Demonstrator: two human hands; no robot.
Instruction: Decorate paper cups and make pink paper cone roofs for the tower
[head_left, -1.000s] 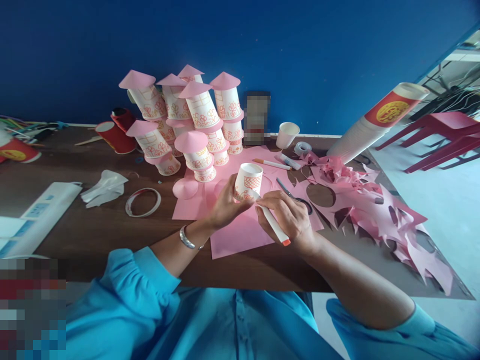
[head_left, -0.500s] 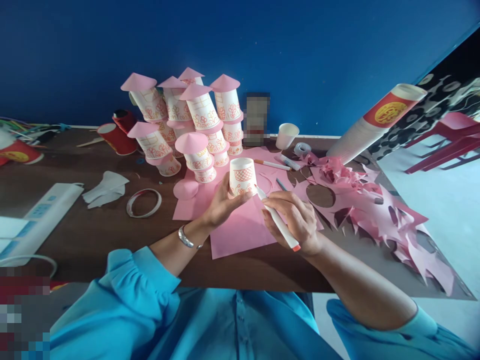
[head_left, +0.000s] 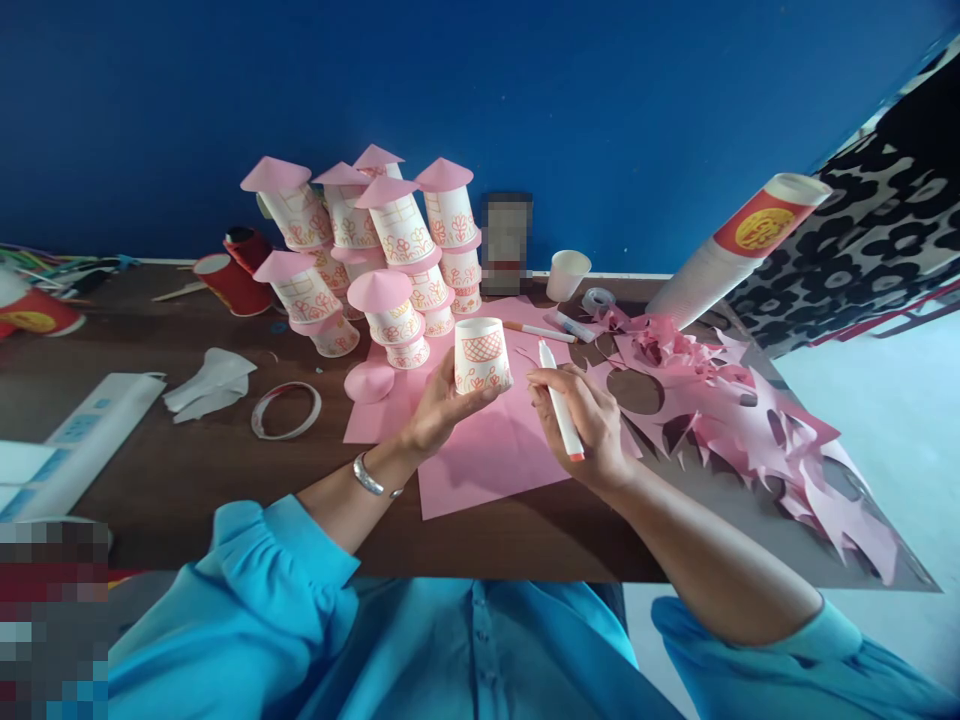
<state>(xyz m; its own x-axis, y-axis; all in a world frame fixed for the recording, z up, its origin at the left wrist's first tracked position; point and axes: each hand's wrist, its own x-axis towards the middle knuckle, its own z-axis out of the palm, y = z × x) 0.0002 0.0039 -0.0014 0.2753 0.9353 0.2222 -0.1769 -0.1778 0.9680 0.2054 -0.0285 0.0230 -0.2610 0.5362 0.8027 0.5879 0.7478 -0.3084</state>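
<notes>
The left hand (head_left: pixel 437 412) supports the cup (head_left: pixel 481 360) above the pink sheet (head_left: pixel 487 460). Its grip pinches the cup, with the thumb across the front lower edge. The cup bears a red lattice with flowers below it. The right hand (head_left: pixel 594 415) holds the marker (head_left: pixel 565 422). Its grip pinches the barrel between thumb and fingers, orange end downward. The marker is apart from the cup, to its right. Pink-roofed towers (head_left: pixel 409 235) stand behind the cup. Scraps (head_left: pixel 750 430) lie on the desk (head_left: pixel 217 480), beyond the right hand
</notes>
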